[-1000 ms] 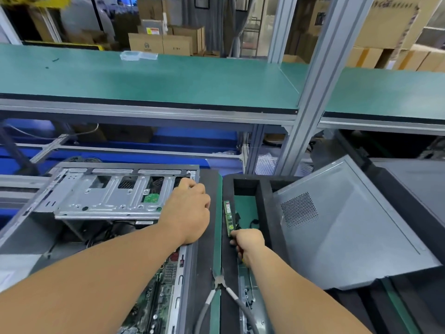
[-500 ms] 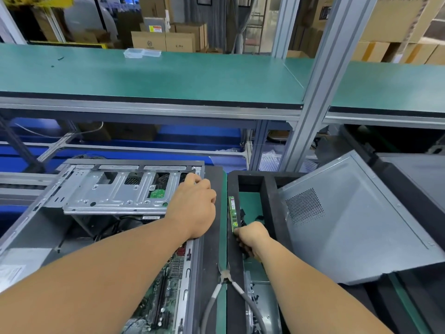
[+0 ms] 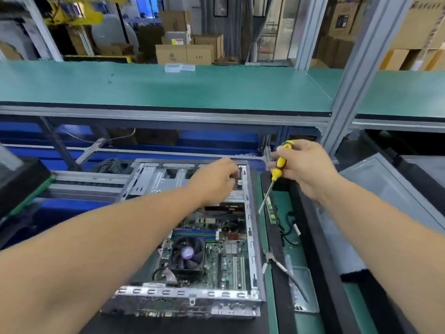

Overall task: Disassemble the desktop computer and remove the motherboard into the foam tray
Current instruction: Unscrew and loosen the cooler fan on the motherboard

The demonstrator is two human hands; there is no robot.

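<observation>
Up comes the right hand [image 3: 305, 169] out of the foam tray [image 3: 310, 227], now gripping a yellow screwdriver [image 3: 277, 169], while the left hand [image 3: 214, 182], fingers curled on the drive cage [image 3: 156, 179], hovers over the motherboard [image 3: 212, 254] inside the open case [image 3: 252, 237].

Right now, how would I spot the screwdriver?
Find the open computer case in the middle. Just past its right edge, the right hand holds the screwdriver above the black foam tray. It is the only tool with a yellow and black handle.
</observation>
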